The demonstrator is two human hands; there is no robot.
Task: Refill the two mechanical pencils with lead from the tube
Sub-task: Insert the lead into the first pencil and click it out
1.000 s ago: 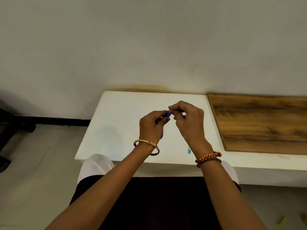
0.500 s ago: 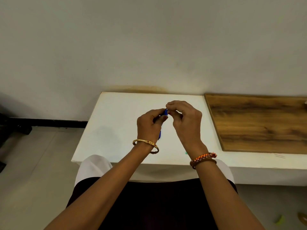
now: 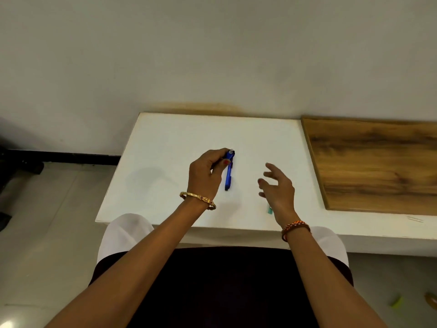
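My left hand grips a blue mechanical pencil near its top end, where a small white cap shows. The pencil points down toward me over the white table. To the right, my right hand hovers above the table with fingers spread and nothing in it. A small teal object peeks out from under the right wrist on the table; I cannot tell if it is the lead tube or the other pencil.
A brown wooden board lies on the table's right part. The wall stands directly behind the table. Grey floor lies to the left, with dark objects at the far left edge. Small yellow-green bits lie on the floor at bottom right.
My right hand has let go of the pencil's top and pulled away to the right, fingers spreading. The left hand keeps hold of the blue pencil.
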